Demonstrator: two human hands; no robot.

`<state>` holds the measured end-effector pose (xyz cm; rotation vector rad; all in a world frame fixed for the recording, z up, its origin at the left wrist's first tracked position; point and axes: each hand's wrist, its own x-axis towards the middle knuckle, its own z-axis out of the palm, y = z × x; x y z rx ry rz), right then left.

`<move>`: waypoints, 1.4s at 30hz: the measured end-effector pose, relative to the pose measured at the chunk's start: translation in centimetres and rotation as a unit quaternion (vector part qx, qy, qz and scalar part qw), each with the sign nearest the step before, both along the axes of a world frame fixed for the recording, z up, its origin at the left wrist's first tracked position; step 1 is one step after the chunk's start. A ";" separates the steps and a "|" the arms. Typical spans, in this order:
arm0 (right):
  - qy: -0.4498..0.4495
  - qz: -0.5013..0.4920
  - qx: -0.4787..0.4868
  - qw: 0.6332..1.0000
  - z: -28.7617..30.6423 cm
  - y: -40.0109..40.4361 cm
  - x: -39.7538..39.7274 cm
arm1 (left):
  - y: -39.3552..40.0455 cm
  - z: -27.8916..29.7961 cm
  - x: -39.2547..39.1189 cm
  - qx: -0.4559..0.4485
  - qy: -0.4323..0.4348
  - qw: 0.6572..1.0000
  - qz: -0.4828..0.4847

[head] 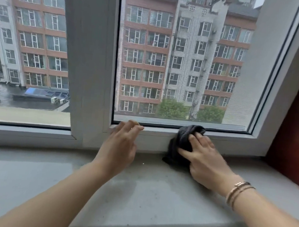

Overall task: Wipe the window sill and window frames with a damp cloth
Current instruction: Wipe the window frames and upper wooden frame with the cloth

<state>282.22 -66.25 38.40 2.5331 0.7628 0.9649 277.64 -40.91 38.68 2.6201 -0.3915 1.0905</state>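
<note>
A: So, the right hand [204, 158] first: its fingers [200, 139] lie spread and fairly straight, pressing the dark grey crumpled cloth [180, 145] flat against the lower rail of the white plastic window frame [160, 139], right of centre in the picture.

B: Why flat and not bunched in a fist?

A: My guess is a flat palm spreads the pressure, so the cloth covers the rail's face and its tail drags the corner where the frame meets the pale grey stone window sill [135, 195].

B: And the left hand [120, 145]?

A: Open, holding nothing. Its fingertips [137, 128] touch or nearly touch the frame's ledge near the middle of the picture, probably for balance.

B: The arms?

A: Both forearms reach up from the bottom edge over the sill, the right wrist wearing thin rose-gold bangles [238, 193].
</note>
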 end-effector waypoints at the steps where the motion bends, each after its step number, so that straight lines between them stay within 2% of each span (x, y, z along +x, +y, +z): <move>1: 0.005 0.018 -0.003 1.000 -0.3 1.6 -0.1 | 0.0 -0.1 0.0 0.000 0.004 1.000 0.001; 5: 0.010 0.088 -0.020 0.996 -0.8 5.1 0.7 | -0.6 -0.4 0.6 0.001 -0.009 1.000 0.013; 9: -0.010 0.104 -0.028 0.994 -0.4 3.0 1.4 | -1.4 -1.4 0.8 -0.024 -0.038 0.998 0.037; 16: -0.006 -0.071 -0.019 0.997 -0.4 -9.8 2.6 | -2.2 -1.6 0.8 -0.061 -0.051 0.995 0.054; 19: 0.028 -0.101 -0.009 0.994 -0.4 -10.7 2.1 | -2.3 -1.4 0.5 -0.074 -0.050 0.994 0.059; 21: 0.039 -0.079 0.031 0.996 -1.2 -8.8 1.4 | -2.4 -1.3 0.3 -0.080 -0.049 0.993 0.068; 24: 0.070 0.006 0.116 0.991 -1.8 -3.0 0.5 | -2.3 -1.3 0.0 -0.073 -0.049 0.993 0.084; 27: 0.115 0.083 0.133 0.981 -1.2 3.0 -0.7 | -2.3 -1.1 -0.3 -0.062 -0.047 0.993 0.094; 30: 0.077 0.102 0.106 0.986 -1.3 3.4 -0.9 | -2.4 -0.8 -0.6 -0.053 -0.043 0.991 0.115; 34: 0.089 0.060 0.104 0.989 -1.2 -1.0 -0.2 | -2.4 -0.7 -1.0 -0.051 -0.046 0.990 0.127; 37: 0.122 -0.024 0.134 0.983 -1.2 -6.0 0.6 | -2.6 -0.7 -1.1 -0.050 -0.051 0.989 0.132; 40: 0.154 -0.113 0.165 0.968 -0.4 -9.9 0.9 | -2.7 -0.8 -1.2 -0.052 -0.055 0.988 0.131; 42: 0.178 -0.115 0.216 0.953 0.1 -9.9 0.7 | -2.6 -0.8 -1.2 -0.049 -0.054 0.989 0.132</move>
